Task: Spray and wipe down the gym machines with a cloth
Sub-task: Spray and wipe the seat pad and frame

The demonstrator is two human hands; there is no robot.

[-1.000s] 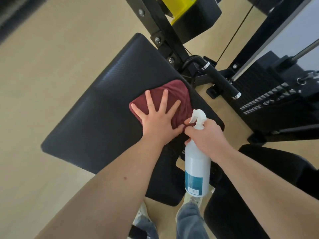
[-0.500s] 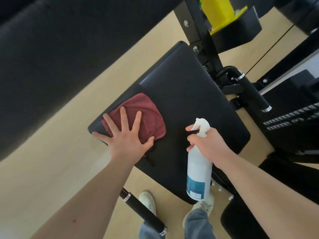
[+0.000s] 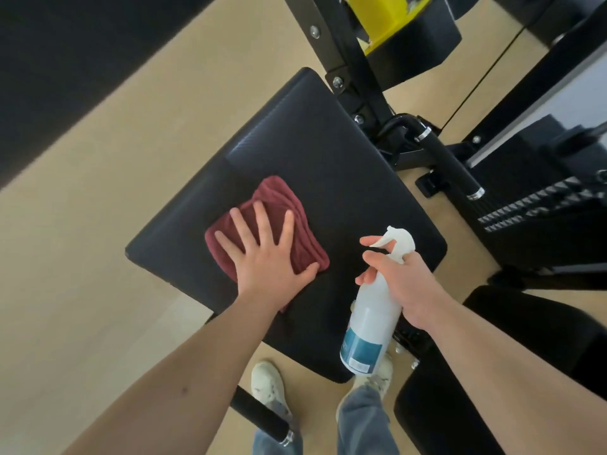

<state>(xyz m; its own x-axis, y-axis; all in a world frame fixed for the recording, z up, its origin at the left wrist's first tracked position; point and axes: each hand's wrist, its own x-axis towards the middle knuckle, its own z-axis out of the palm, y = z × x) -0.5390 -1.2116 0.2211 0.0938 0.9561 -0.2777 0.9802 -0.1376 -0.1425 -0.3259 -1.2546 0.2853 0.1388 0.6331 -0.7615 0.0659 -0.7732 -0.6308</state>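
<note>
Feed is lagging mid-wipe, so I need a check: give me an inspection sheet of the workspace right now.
Surface: black padded machine seat, bearing the cloth.
Job's things: folded dark red cloth lies flat on the seat; white plastic spray bottle with teal label is held over the seat's near edge.
Clutter: nothing seen.
Hands: left hand lies flat on the cloth, fingers spread; right hand grips the bottle's neck, forefinger by the trigger.
Cables: thin black cable runs diagonally beside the frame.
Surroundings: black steel frame, yellow plastic part, weight stack, tan floor.

Bare forearms (image 3: pixel 184 372), faded blue jeans (image 3: pixel 363 421) and scuffed off-white sneakers (image 3: pixel 267 385).
</note>
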